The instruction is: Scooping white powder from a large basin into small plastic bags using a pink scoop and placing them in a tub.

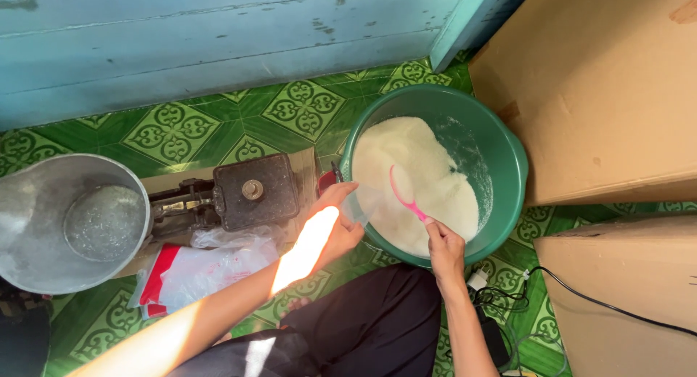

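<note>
The right hand point(444, 248) closes its grip on the handle end of a pink scoop point(404, 192), while the left hand point(335, 221) pinches a clear plastic bag point(361, 204) at the near rim of the green basin point(517, 159). The scoop lies over the white granules point(417, 174), long axis running from the grip up-left, bowl end pointing away from the person. Risk, as judged: if the limp bag mouth sags or the loaded scoop tilts, granules may spill onto the tiled floor point(181, 130).

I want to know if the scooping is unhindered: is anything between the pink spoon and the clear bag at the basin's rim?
Nothing visible: the pink spoon lies over white grains beside the clear bag.
</note>
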